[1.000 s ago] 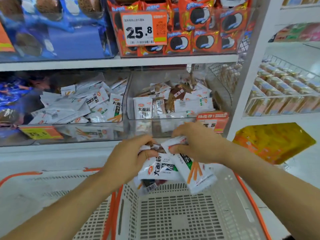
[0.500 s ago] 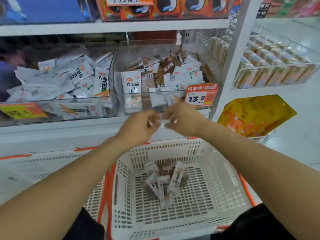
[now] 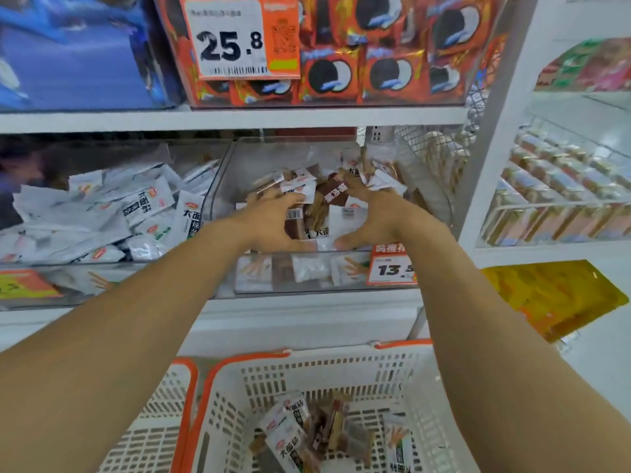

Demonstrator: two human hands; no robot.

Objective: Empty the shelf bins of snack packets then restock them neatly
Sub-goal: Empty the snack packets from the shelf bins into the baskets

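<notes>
Both my hands reach into the right clear shelf bin (image 3: 307, 278). My left hand (image 3: 269, 221) and my right hand (image 3: 379, 220) cup a heap of white and brown snack packets (image 3: 327, 213) from either side, fingers curled over the top and thumbs low at the front. More packets lie under and behind the hands. Below, a white basket with an orange rim (image 3: 341, 367) holds several of the same packets (image 3: 300, 435). The left clear bin (image 3: 136, 268) is full of white packets (image 3: 102, 213).
A second white basket (image 3: 160, 421) stands left of the first. An orange price tag "13.5" (image 3: 392, 268) hangs on the right bin's front. Orange cookie packs (image 3: 375, 73) and a "25.8" tag (image 3: 239, 39) fill the shelf above. Yellow bags (image 3: 553, 295) and a wire rack (image 3: 563, 199) stand right.
My hands let a bunch of packets fall into the basket, then rose from above it and went into the right bin, where they now close round more packets.
</notes>
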